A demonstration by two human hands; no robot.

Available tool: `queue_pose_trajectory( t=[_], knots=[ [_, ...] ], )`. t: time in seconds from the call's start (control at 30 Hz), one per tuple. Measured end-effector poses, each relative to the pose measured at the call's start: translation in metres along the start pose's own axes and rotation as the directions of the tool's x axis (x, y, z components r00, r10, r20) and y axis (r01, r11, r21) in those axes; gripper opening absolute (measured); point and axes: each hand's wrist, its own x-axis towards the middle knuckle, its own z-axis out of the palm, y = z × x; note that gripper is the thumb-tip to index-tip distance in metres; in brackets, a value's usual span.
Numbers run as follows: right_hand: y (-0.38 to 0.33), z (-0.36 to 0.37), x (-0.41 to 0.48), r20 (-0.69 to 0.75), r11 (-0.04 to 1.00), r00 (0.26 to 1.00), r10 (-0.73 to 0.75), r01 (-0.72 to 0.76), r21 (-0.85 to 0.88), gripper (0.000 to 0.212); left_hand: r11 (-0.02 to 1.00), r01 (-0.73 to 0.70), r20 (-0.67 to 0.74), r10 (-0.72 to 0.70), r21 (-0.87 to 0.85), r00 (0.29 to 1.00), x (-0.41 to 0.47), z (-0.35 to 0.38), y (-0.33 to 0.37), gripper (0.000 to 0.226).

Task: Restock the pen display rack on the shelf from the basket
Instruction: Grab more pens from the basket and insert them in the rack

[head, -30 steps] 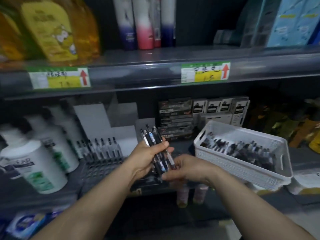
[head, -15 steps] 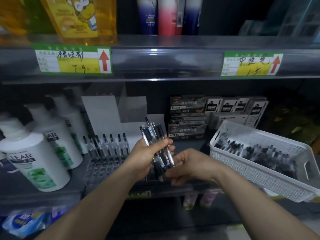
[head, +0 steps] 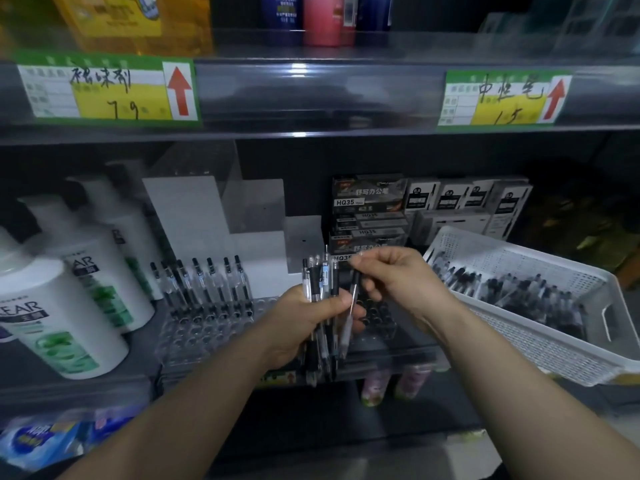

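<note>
Seemingly the step in hand is pulling a single pen out of a handful so it can go into the rack. The left hand (head: 298, 327) has its fingers and thumb curled round a bundle of pens (head: 320, 282), held upright just in front of the clear rack (head: 207, 337) on the shelf. The right hand (head: 401, 278) pinches the top end of one pen (head: 349, 313), which leans against the right side of the bundle with its lower part touching the left hand's fingers. To do this well, the left grip should probably ease just enough for that pen to slide free without dragging its neighbours out, and the lift should go straight up along the barrel. A row of pens (head: 207, 285) already stands along the back of the rack, with many bare holes in front of it, so the nearest bare hole beside that row looks like the sensible target. Which end of the pinched pen is up I cannot tell, so it is worth matching it to the standing ones before seating it. The white basket (head: 540, 348) sits to the right on the shelf with many pens lying in it, and shampoo bottles (head: 62, 317) stand close on the left, so the elbow should stay in.
</note>
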Motion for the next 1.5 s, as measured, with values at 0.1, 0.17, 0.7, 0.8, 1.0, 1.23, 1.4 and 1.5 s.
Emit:
queue_pose_trajectory(
  t=[0.1,0.17,0.7,0.8,1.0,1.23,1.4,1.5],
  knots=[
    [-0.005,-0.009,0.000,-0.198,0.988,0.973,-0.120,0.136,0.068,0.007,0.999,0.043,-0.120,-0.043,-0.003,0.992,0.003,-0.005,0.002,0.019],
    [-0.007,-0.015,-0.002,-0.311,0.964,0.928,-0.204,0.246,0.103,0.005,0.994,0.087,-0.197,-0.097,-0.060,0.976,0.006,-0.011,0.003,0.024],
    [0.016,0.009,-0.026,0.161,0.846,0.936,-0.314,0.353,-0.400,0.021,0.976,0.009,-0.173,-0.048,-0.216,0.984,0.016,-0.018,0.011,0.035],
    [0.014,0.001,-0.018,0.067,0.855,0.940,-0.334,0.332,-0.399,0.023,0.989,0.068,-0.086,-0.080,-0.135,0.993,0.013,-0.015,0.012,0.027],
    [0.015,-0.001,-0.008,0.073,0.931,0.968,-0.241,0.251,-0.266,0.018,0.997,0.079,0.067,-0.080,0.010,0.995,0.005,-0.002,0.002,0.009],
    [0.016,-0.005,-0.007,0.124,0.992,0.989,-0.082,0.093,-0.080,0.005,0.998,0.062,0.158,-0.065,0.022,0.985,0.000,0.003,-0.003,0.015],
    [0.010,-0.009,-0.004,-0.030,0.989,0.989,-0.146,0.147,0.024,0.007,0.993,0.114,0.159,-0.119,0.037,0.980,0.002,0.002,-0.006,0.061],
    [0.002,-0.017,-0.002,-0.148,0.968,0.972,-0.181,0.202,0.149,0.008,0.984,0.166,0.158,-0.173,0.057,0.972,0.002,0.001,-0.011,0.067]
  ],
)
